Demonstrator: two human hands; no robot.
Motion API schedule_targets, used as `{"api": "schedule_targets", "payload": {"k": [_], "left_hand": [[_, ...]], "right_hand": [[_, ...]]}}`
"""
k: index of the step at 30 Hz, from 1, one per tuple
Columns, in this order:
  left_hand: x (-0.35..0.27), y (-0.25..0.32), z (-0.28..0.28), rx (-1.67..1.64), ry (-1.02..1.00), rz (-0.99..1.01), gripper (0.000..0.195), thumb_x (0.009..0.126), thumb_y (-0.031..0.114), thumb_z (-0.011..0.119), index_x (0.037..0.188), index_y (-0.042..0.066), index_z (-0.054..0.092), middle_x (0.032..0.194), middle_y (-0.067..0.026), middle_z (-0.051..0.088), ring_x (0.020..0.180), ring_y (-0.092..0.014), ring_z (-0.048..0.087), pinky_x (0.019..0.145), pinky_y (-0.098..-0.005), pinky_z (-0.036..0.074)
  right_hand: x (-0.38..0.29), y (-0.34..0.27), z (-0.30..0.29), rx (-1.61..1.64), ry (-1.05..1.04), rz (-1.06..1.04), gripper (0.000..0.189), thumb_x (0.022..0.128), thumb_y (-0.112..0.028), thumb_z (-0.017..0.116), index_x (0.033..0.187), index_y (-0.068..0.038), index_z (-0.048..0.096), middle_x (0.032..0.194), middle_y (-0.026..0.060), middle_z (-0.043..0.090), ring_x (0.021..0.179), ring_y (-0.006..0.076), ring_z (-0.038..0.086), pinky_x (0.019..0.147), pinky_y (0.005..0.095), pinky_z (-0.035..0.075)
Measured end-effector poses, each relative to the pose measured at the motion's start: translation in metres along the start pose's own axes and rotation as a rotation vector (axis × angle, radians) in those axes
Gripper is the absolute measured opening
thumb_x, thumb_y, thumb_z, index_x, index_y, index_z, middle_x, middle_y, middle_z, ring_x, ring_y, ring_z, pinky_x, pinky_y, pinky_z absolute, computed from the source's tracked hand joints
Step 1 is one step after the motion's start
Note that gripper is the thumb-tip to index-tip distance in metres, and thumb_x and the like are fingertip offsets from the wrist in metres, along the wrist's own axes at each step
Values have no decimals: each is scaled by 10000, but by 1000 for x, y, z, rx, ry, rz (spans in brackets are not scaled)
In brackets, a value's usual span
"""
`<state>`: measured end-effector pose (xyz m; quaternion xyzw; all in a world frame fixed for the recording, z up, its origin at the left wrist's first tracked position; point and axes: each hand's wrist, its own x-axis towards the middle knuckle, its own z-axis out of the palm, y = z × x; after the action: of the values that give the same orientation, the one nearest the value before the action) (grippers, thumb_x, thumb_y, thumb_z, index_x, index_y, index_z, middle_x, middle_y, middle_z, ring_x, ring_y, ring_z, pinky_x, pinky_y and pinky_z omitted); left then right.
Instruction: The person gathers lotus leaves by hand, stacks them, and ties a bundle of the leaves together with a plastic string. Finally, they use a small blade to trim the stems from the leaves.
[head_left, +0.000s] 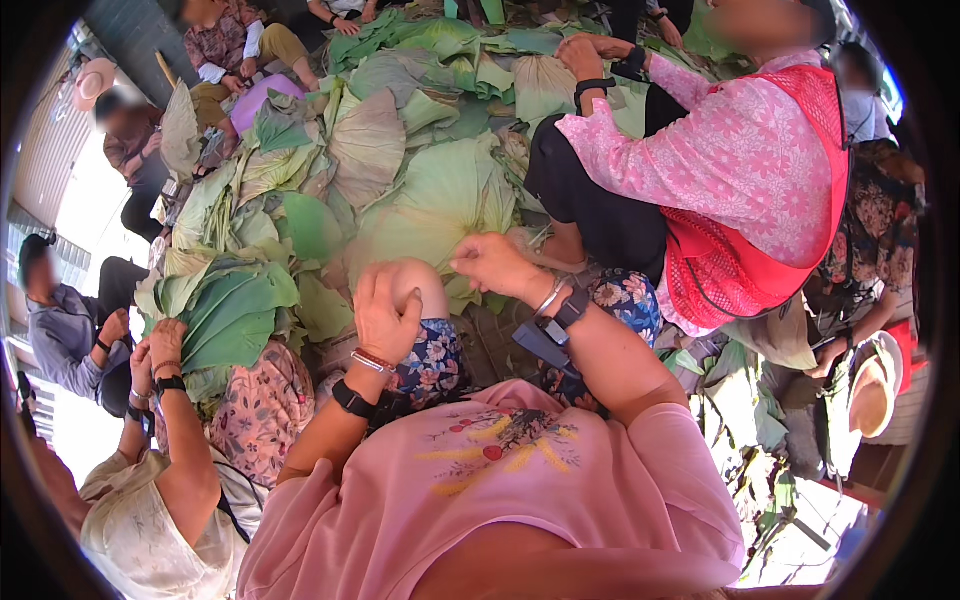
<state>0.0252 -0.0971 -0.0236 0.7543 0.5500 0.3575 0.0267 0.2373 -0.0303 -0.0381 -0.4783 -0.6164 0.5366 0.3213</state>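
Note:
My left hand lies over my bare knee, thumb spread away from the fingers, with nothing in it. Just above my other knee, my right hand hovers with its fingers curled in. Whether anything small is pinched there, I cannot tell. Beyond both hands spreads a large pale green lotus leaf, its veins fanning out. It tops a broad heap of lotus leaves, some green and some dried brown, like the brownish folded leaf.
At my left, a neighbour's hands hold a dark green leaf. A person in a pink floral sleeve and red mesh vest sits close on my right. Several others ring the heap. More leaves lie behind on the right, near a straw hat.

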Motion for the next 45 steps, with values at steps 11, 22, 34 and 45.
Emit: {"api": "schedule_targets", "payload": {"k": [11,22,34,45], "left_hand": [[4,-6,-3,-217,-13,-27,384,778,91,666,1145,15,581,1135,-178,569,1054,-351,564,929,-399,449],[10,-11,20,-261,-148,-19,370,831,80,648,1180,-24,581,1152,-163,553,1060,-309,542,960,-407,415],[6,-34,26,-263,-177,-76,443,890,214,670,1262,-1,558,1218,-148,576,953,-226,595,807,-340,518],[6,-45,33,-320,-163,-46,456,886,249,677,1257,10,565,1218,-124,565,916,-197,595,666,-270,530]], "right_hand": [[10,-6,33,-329,3,-167,232,767,-255,735,851,-43,696,838,154,690,830,316,668,760,389,523],[35,3,31,-579,7,-172,287,716,-243,740,821,23,722,818,196,697,821,344,680,735,422,540],[35,11,40,-534,6,-242,280,756,-183,601,895,32,715,883,221,692,861,383,666,764,456,540],[52,19,42,-657,-10,-322,313,764,-210,571,916,20,720,934,208,699,900,366,670,799,438,537]]}}
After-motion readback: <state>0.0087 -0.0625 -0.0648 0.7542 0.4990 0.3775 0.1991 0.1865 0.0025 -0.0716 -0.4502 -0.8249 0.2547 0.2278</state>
